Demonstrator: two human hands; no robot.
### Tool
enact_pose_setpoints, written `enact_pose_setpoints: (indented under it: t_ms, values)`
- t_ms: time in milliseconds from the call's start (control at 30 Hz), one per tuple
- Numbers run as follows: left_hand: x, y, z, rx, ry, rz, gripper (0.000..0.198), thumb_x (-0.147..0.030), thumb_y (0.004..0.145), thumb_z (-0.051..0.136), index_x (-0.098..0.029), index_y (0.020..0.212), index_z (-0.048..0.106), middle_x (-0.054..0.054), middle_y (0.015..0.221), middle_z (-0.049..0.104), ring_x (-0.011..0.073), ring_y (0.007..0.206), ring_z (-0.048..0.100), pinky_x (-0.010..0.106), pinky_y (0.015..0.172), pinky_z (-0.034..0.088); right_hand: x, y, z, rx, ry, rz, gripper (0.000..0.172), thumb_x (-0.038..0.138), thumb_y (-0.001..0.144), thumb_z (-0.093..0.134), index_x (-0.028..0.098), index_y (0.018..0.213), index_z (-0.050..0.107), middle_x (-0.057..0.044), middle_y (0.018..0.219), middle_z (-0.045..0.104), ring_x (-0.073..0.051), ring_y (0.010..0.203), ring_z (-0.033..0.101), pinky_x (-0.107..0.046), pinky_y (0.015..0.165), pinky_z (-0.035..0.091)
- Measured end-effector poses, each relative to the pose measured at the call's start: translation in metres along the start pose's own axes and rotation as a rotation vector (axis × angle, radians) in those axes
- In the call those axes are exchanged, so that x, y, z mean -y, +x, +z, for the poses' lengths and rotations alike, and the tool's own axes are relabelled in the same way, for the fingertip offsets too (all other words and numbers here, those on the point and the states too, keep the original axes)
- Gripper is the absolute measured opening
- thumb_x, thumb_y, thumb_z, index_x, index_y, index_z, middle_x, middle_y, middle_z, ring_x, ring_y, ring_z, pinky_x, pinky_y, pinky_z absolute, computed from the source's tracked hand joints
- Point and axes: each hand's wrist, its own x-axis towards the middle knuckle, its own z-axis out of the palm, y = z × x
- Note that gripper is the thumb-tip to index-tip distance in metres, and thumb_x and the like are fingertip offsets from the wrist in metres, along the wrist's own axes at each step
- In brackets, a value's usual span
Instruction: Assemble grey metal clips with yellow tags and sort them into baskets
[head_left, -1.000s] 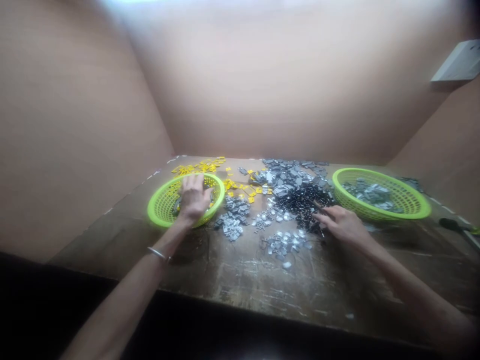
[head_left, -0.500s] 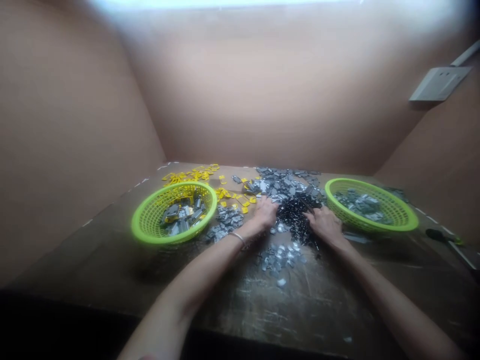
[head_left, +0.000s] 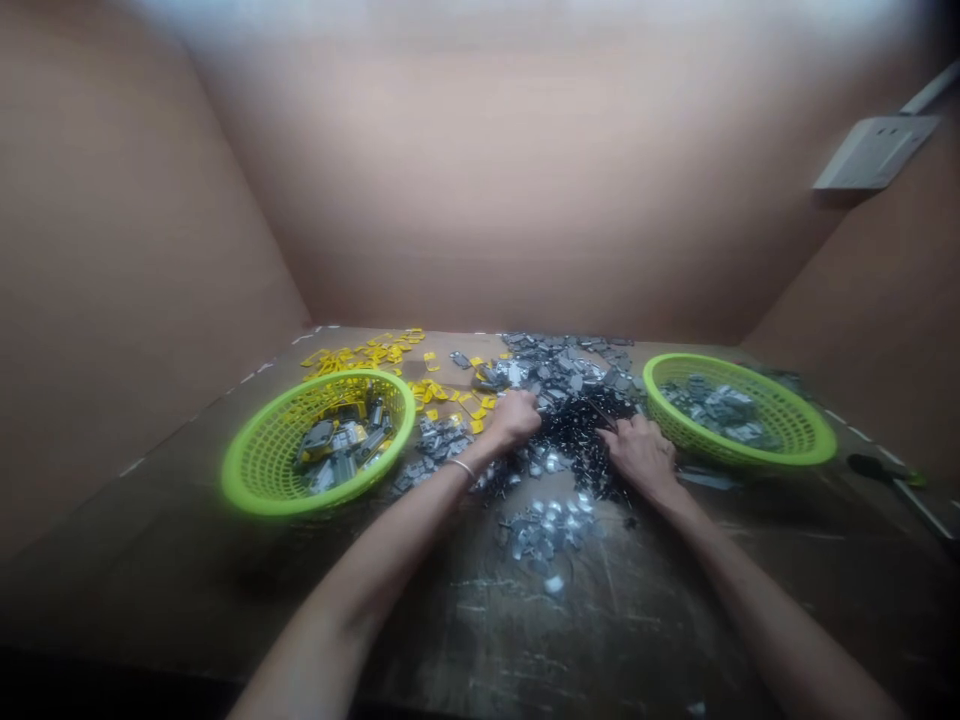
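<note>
My left hand [head_left: 516, 417], with a bracelet at the wrist, is closed at the left edge of a heap of small black parts [head_left: 574, 425]. Whatever its fingers pinch is hidden or too small to name. On the heap's right side, my right hand [head_left: 641, 455] is closed on a thin stick-like tool [head_left: 604, 414], which slants up and left over the black parts. Behind both hands lies a pile of flat grey pieces [head_left: 559, 362]. Small shiny silver pieces [head_left: 547, 525] are scattered nearer to me, between my forearms.
A green basket [head_left: 244, 480] at left holds grey and yellow pieces. Another green basket [head_left: 814, 440] at right holds grey pieces. Yellow frame-like pieces [head_left: 360, 355] lie at the back left. Walls enclose the table [head_left: 360, 590]; a socket [head_left: 874, 152] is mounted at right.
My view has shifted slightly, so the left basket and piles sit further left and lower. Both hands remain at the black heap; the thin tool by my right hand shows more clearly.
</note>
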Motion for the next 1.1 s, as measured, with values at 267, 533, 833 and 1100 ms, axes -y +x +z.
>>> enact_pose_setpoints:
  t_ms: [267,533,833,1100]
  values:
    - [-0.009,-0.029,-0.025,0.168,-0.550,-0.179,0.004,-0.014,0.061,0.043,-0.011,0.058,0.046,-0.001,0.046,0.043,0.0088,0.043,0.045,0.019,0.038,0.030,-0.001,-0.002,0.002,-0.053,-0.013,-0.012,0.047,0.046,0.078,0.025,0.010,0.077,0.055,-0.014,0.079,0.049,-0.024,0.077,0.045,-0.029,0.056,0.032]
    - [-0.004,-0.073,-0.020,0.266,-0.959,-0.266,0.006,-0.014,0.061,0.043,-0.012,0.057,0.038,0.000,0.046,0.043,0.0088,0.040,0.045,0.019,0.033,0.032,-0.001,-0.005,-0.013,-0.154,0.057,-0.057,0.043,0.042,0.077,0.033,0.008,0.086,0.057,-0.017,0.081,0.053,-0.027,0.079,0.045,-0.038,0.063,0.032]
    - [-0.001,-0.110,-0.026,0.404,-1.091,-0.203,0.015,-0.024,0.063,0.048,-0.009,0.064,0.048,0.003,0.056,0.049,0.0074,0.041,0.044,0.020,0.034,0.033,0.031,-0.037,-0.075,-0.265,0.686,-0.949,0.025,0.016,0.079,0.037,0.019,0.096,0.054,-0.006,0.090,0.056,-0.013,0.081,0.047,-0.025,0.068,0.038]
    - [-0.007,-0.131,-0.024,0.140,-0.666,0.014,0.017,-0.024,0.063,0.049,-0.009,0.064,0.057,0.001,0.052,0.049,0.0056,0.042,0.044,0.015,0.036,0.032,0.052,-0.058,-0.093,0.241,1.044,-0.552,0.026,0.033,0.074,0.044,0.013,0.066,0.059,-0.001,0.054,0.052,-0.008,0.048,0.044,-0.020,0.045,0.034]
